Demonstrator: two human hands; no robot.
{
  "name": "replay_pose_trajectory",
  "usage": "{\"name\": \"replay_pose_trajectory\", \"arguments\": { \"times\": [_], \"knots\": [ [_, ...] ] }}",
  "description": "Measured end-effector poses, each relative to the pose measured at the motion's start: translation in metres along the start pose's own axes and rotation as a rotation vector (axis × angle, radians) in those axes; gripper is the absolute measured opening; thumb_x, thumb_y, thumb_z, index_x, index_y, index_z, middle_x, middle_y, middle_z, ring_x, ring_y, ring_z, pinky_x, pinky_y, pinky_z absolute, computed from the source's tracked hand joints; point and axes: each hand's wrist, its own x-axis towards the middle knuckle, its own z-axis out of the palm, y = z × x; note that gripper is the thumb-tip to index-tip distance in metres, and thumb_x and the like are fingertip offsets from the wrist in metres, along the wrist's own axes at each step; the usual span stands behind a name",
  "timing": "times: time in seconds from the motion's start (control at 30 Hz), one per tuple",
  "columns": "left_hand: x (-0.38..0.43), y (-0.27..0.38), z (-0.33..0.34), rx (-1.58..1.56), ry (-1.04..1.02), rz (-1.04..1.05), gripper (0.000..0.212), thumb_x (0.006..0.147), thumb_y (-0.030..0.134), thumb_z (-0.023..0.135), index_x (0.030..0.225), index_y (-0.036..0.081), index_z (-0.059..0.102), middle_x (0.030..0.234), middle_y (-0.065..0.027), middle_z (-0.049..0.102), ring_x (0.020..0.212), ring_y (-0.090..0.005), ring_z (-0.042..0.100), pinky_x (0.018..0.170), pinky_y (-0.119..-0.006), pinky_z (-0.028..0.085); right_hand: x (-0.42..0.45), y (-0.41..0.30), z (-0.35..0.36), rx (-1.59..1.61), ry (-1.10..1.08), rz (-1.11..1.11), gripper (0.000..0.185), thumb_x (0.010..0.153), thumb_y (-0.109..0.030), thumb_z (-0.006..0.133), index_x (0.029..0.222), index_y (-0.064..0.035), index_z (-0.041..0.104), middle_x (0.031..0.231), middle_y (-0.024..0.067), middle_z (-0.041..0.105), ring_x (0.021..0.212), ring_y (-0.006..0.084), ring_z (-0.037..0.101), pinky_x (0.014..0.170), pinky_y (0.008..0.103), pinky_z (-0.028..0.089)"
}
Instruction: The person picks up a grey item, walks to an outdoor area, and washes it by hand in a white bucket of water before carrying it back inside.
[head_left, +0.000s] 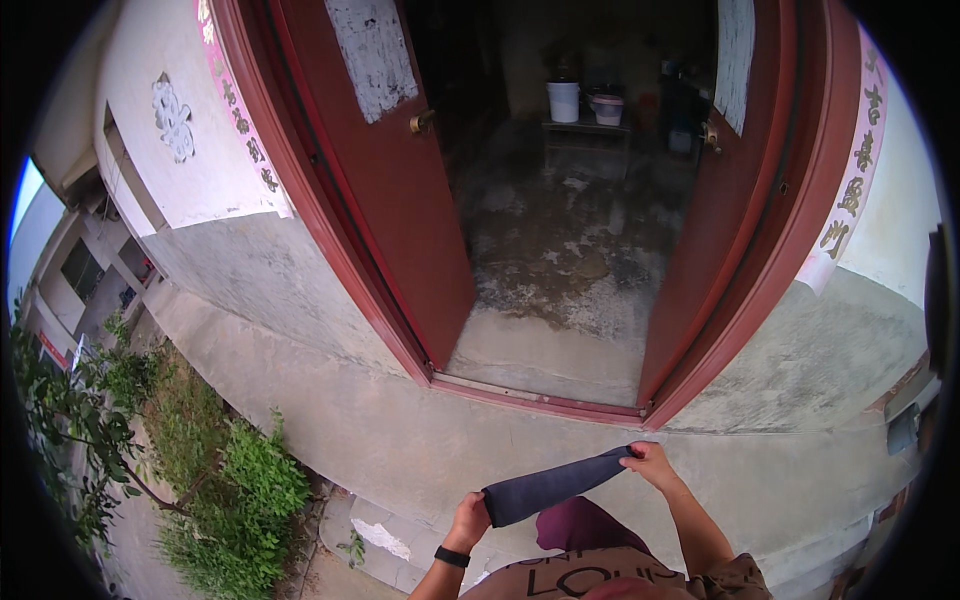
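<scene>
A dark blue-grey strip of folded cloth (559, 486) is stretched between my two hands, low in the view. At its left end, my left hand (470, 520) grips the cloth, with a black band on the wrist. Slightly higher, my right hand (649, 462) pinches the narrower right end. The cloth hangs above the concrete walkway, and a purple-clad knee (589, 525) shows just below it. Whether the strip is a sleeve or some other cloth piece, I cannot tell.
Ahead stand two red door leaves (382, 195), swung inward around a low red sill (536, 401). Inside, a white bucket (563, 102) and a lidded tub (607, 110) rest on a small table. Green bushes (247, 487) border the concrete walkway (360, 427) at the left.
</scene>
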Motion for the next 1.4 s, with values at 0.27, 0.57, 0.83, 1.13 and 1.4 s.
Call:
{"name": "replay_pose_trajectory", "arguments": {
  "times": [0.27,0.57,0.83,1.13,1.4],
  "knots": [
    [0.064,0.093,0.114,0.470,0.007,0.047,0.024,0.088,0.018,0.058,0.103,-0.001,0.059,0.095,-0.0047,0.063,0.083,-0.0123,0.061,0.073,-0.027,0.050,0.056,-0.128,-0.055,-0.259,0.408,-0.203,0.028,0.078,-0.020,0.064,0.089,0.0043,0.055,0.067,0.0197,0.058,0.063,0.0314,0.059,0.059,0.0392,0.044],
    [0.168,0.227,0.224,0.287,-0.105,0.202,0.022,0.093,0.026,0.050,0.103,0.008,0.056,0.103,-0.0045,0.063,0.090,-0.0178,0.062,0.076,-0.038,0.052,0.165,-0.235,-0.108,0.164,0.465,-0.343,0.021,0.088,-0.018,0.055,0.089,0.0022,0.054,0.073,0.0041,0.058,0.068,0.0075,0.048,0.063,0.0257,0.043],
    [0.260,0.308,0.275,0.262,-0.176,0.230,0.022,0.094,0.026,0.047,0.102,0.007,0.054,0.100,-0.0056,0.062,0.087,-0.0165,0.061,0.075,-0.034,0.051,0.276,-0.316,-0.079,0.793,0.471,-0.283,0.013,0.089,-0.017,0.055,0.095,-0.0054,0.056,0.076,-0.0039,0.056,0.062,0.0036,0.049,0.057,0.0189,0.041],
    [0.374,0.379,0.316,0.271,-0.287,0.329,0.021,0.086,0.022,0.062,0.100,0.008,0.056,0.094,-0.0014,0.061,0.083,-0.0116,0.057,0.073,-0.027,0.048,0.380,-0.380,0.013,-0.136,0.058,-0.711,0.047,0.079,0.000,0.056,0.125,-0.0027,0.046,0.121,0.0117,0.045,0.098,0.0208,0.054,0.077,0.0294,0.048],
    [0.466,0.401,0.333,0.171,-0.283,0.105,0.031,0.090,0.029,0.054,0.105,0.002,0.056,0.104,-0.0086,0.060,0.093,-0.0163,0.059,0.082,-0.029,0.048,0.470,-0.356,-0.023,0.181,0.284,-0.394,0.053,0.082,-0.012,0.061,0.131,-0.0079,0.043,0.133,0.0147,0.039,0.119,0.0254,0.043,0.093,0.0345,0.040]
  ]
}}
